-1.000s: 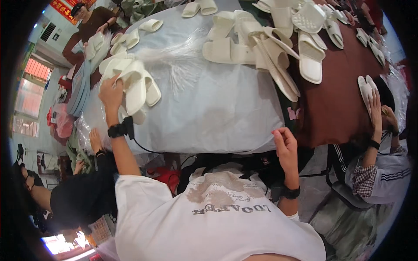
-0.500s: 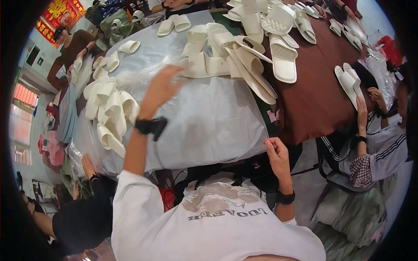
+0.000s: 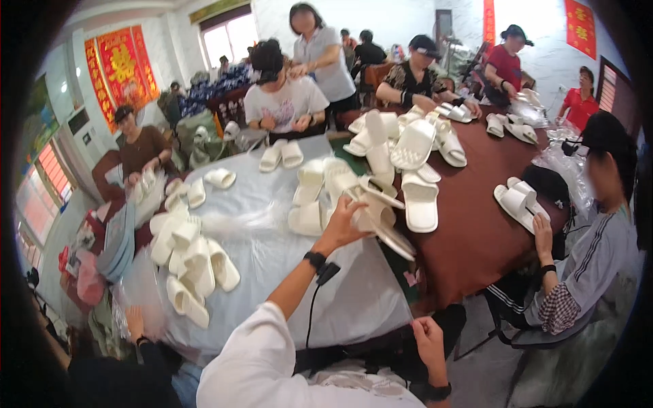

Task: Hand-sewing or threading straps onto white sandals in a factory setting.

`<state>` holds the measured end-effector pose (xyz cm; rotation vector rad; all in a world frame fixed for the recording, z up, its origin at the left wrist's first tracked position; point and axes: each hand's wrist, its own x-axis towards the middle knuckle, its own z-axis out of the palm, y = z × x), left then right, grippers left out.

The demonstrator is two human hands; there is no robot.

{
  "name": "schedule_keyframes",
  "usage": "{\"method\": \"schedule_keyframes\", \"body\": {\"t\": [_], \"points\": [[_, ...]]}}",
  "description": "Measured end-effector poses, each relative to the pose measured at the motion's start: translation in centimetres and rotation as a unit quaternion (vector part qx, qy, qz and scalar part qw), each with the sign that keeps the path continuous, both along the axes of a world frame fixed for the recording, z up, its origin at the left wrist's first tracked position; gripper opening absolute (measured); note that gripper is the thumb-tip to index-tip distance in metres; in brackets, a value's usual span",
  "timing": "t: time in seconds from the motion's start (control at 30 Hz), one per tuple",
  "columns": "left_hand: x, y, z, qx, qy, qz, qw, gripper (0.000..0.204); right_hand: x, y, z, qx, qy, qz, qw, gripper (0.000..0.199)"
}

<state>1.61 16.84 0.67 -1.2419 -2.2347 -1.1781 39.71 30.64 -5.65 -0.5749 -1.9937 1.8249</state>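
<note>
My left hand is at the pile of cream-white slippers in the middle of the table, its fingers and thumb around the edge of one slipper. Part of that slipper is hidden by other slippers and by my fingers. Close by lie a pair of slippers on the left and a single upright-facing slipper on the right. At the front table edge my right hand is closed, fingertips pinched together by the corner of the grey-white sheet; what they hold is too small to tell.
A second heap of slippers lies at the left, near clear plastic bags. A brown cloth covers the table's right part. At the right a co-worker's hand touches a slipper pair. Other people work around the far side.
My left hand has moved right from over the pale sheet to the middle slipper pile and closed on a slipper. The view has tilted up. My right hand stays at the table edge.
</note>
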Motion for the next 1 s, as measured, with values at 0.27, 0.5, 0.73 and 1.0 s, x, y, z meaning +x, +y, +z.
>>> {"method": "schedule_keyframes", "body": {"t": [0.27,0.5,0.73,1.0], "points": [[7.1,-8.0,7.8,-0.029,0.029,-0.003,0.999,0.071,-3.8,-0.8,2.6,0.008,0.055,-0.007,0.998,0.018],[11.5,-13.7,10.6,0.02,0.083,0.03,0.996,0.073,-11.3,-2.8,5.3,0.034,0.09,0.094,0.991,0.035],[14.7,-19.9,8.5,0.009,0.158,0.103,0.982,0.07,-18.0,-5.3,4.2,-0.078,0.005,0.231,0.97,0.077],[17.2,-27.3,8.1,-0.027,0.107,0.132,0.985,0.073,-22.7,-7.3,0.4,-0.346,-0.097,0.423,0.832,0.042]]}}
